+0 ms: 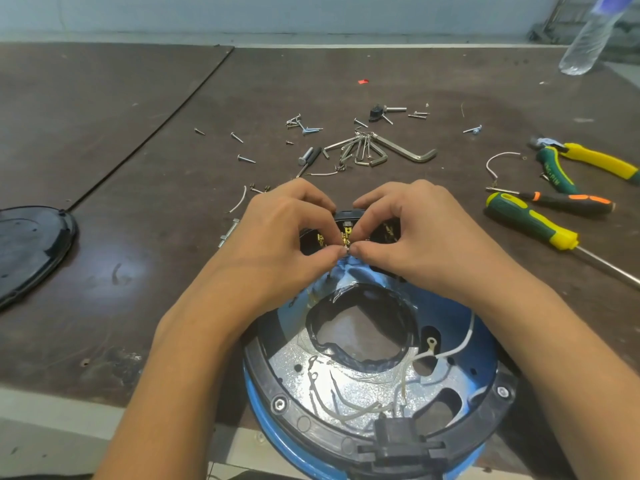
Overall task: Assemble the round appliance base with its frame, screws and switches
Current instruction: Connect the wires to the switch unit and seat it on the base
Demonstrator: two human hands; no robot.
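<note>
The round base is set at the near edge of the table, open side up. A black frame is already seated round its rim, and two screws are seen driven into it. The switches are lodged at the far rim, brass terminals showing. A small wire end is pinched there between thumb and forefinger of both the left hand and the right hand.

The wiring is judged unfinished: white wires lie loose inside the base. Loose screws are scattered beyond, and a black cover lies well apart at the left.

The table is dark, scuffed board. Hex keys, pliers, a screwdriver and a bottle rest on it. A pale wall is seen behind.
</note>
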